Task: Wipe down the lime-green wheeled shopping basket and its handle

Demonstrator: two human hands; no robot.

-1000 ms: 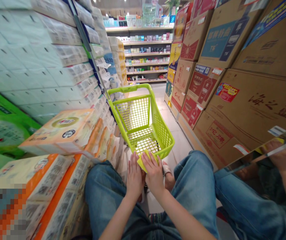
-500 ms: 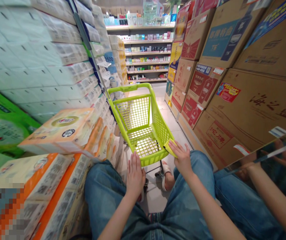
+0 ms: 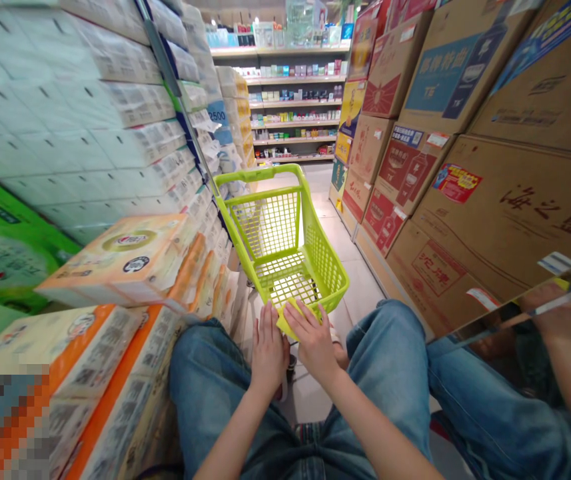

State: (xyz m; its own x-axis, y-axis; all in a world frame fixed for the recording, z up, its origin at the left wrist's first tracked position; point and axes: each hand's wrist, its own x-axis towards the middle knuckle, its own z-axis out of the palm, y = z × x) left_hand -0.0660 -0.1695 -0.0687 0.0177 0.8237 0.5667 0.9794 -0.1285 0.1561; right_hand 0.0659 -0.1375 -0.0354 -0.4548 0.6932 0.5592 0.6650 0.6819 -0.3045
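A lime-green shopping basket cart (image 3: 326, 257) stands in front of my knees, with nothing lying in its grid floor. My left hand (image 3: 269, 350) rests against the basket's near rim, fingers stretched out and flat. Just beside it, my right hand (image 3: 316, 341) presses a yellow cloth (image 3: 285, 325) onto the same rim. The cloth is partly hidden under the fingers. A long metal pull handle (image 3: 192, 133) slants up from the basket's far left corner.
Packs of tissue paper (image 3: 115, 247) are stacked along my left side. Liquor cartons (image 3: 510, 213) form a wall on the right, with a mirror-like panel (image 3: 530, 320) below reflecting my arm and leg. Shelves of small boxes (image 3: 295, 97) stand at the aisle's far end.
My right hand has slid the yellow cloth leftward from the basket's right corner along the near rim, up to my left hand. The left hand has stayed in place.
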